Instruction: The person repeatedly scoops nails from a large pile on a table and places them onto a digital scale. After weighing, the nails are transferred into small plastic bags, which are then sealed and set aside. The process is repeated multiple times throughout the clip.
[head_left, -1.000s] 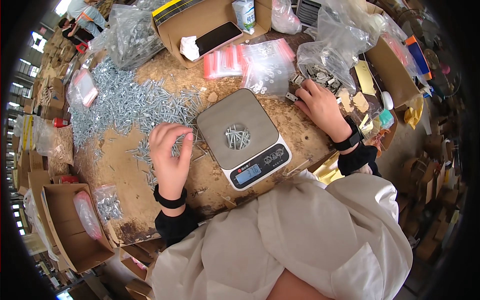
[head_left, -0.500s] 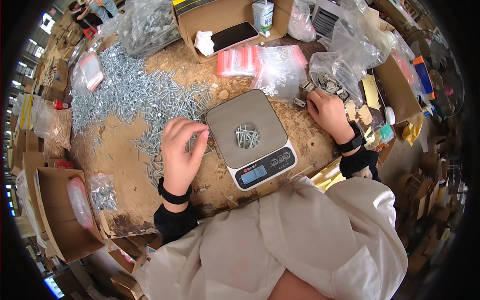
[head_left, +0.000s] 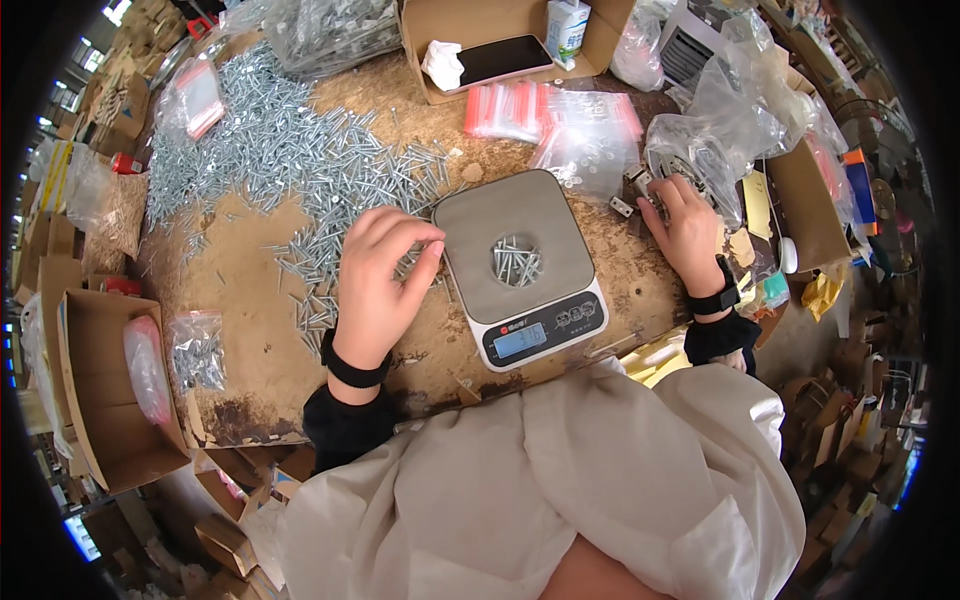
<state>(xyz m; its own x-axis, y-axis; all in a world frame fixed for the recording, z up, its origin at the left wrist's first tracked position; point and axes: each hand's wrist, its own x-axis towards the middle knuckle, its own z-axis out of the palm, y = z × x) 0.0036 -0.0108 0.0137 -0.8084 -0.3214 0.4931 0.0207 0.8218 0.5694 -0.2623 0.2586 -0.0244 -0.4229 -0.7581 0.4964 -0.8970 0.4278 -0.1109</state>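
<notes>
A white kitchen scale (head_left: pixel 550 342) with a grey square plate stands in front of me, its display lit. On the plate, a small bunch of screws (head_left: pixel 516 262) lies in a round shallow dish. My left hand (head_left: pixel 382 280) hovers at the plate's left edge, thumb and forefinger brought close together; whatever they pinch is too small to make out. Behind it spreads a big heap of loose silver screws (head_left: pixel 260 150). To the right of the scale, my right hand (head_left: pixel 688 228) curls its fingers over small metal brackets (head_left: pixel 621 206) at a clear bag's mouth; its fingertips are partly hidden.
Clear red-striped zip bags (head_left: pixel 585 150) lie behind the scale. Beyond them a cardboard box (head_left: pixel 425 90) holds a phone (head_left: pixel 505 60), crumpled tissue and a drink carton (head_left: pixel 566 32). A filled bag of screws (head_left: pixel 197 350) lies front left, beside another open box (head_left: pixel 115 400).
The whole view has shifted, moving the table's things rightward and slightly up. Both hands stay about where they were relative to the scale and brackets.
</notes>
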